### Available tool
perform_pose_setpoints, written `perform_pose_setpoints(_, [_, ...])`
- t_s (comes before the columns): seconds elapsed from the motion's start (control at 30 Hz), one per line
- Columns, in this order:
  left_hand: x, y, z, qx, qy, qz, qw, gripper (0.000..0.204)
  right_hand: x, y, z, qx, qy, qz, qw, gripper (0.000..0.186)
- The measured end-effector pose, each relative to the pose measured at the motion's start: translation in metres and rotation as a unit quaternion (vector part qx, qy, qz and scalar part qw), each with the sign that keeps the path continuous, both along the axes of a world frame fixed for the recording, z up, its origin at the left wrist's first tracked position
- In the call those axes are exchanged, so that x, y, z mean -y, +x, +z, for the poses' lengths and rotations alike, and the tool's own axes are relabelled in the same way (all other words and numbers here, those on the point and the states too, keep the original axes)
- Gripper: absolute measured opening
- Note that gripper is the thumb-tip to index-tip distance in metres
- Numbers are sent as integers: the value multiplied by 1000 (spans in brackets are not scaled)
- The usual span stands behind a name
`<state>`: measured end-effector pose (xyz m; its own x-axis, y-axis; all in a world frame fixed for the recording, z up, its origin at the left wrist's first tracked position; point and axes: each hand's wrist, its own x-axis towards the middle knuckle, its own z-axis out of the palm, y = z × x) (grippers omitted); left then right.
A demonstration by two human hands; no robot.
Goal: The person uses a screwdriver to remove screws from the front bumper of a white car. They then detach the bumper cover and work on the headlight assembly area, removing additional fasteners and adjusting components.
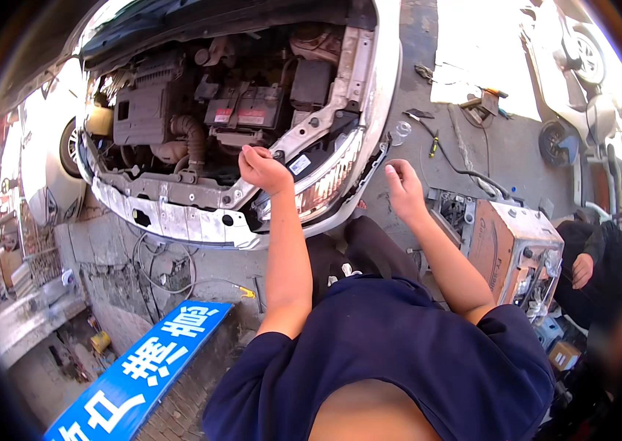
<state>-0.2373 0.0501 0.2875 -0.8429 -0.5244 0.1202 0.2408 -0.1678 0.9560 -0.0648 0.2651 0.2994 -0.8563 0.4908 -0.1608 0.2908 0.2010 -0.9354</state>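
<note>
My left hand (264,170) is closed, its fingers curled in a pinch above the metal crossbar at the inner end of the headlight (326,178). Whether anything sits between those fingers is hidden. To the right of the car's front corner, my right hand (405,189) is raised with its fingers curled in; nothing shows in it. Between the hands lies the headlight, set in the white car's front end, with a dark trim strip (374,169) along its outer edge. Behind my left hand, the open engine bay shows a battery (246,110) and a ribbed air hose (192,138).
A machine with a brown side panel (493,242) stands at my right, and a person in dark clothes (592,264) is beside it. Tools and a cable (465,158) lie on the ground ahead right. A blue sign board (151,360) and a looped hose (171,290) lie at lower left.
</note>
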Motion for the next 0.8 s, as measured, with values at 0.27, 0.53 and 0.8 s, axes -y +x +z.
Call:
perform_pose_setpoints(0.27, [44, -58, 54, 50, -503, -423, 752, 50, -21, 90, 19, 79, -140, -118, 980, 30])
perform_pose_setpoints(0.53, [55, -91, 93, 633, -200, -460, 590, 34, -27, 152, -3, 76, -128, -258, 955, 28])
perform_pose_setpoints(0.8, [35, -85, 102, -36, -855, -513, 67, 25, -38, 182, -40, 120, -73, -222, 965, 28])
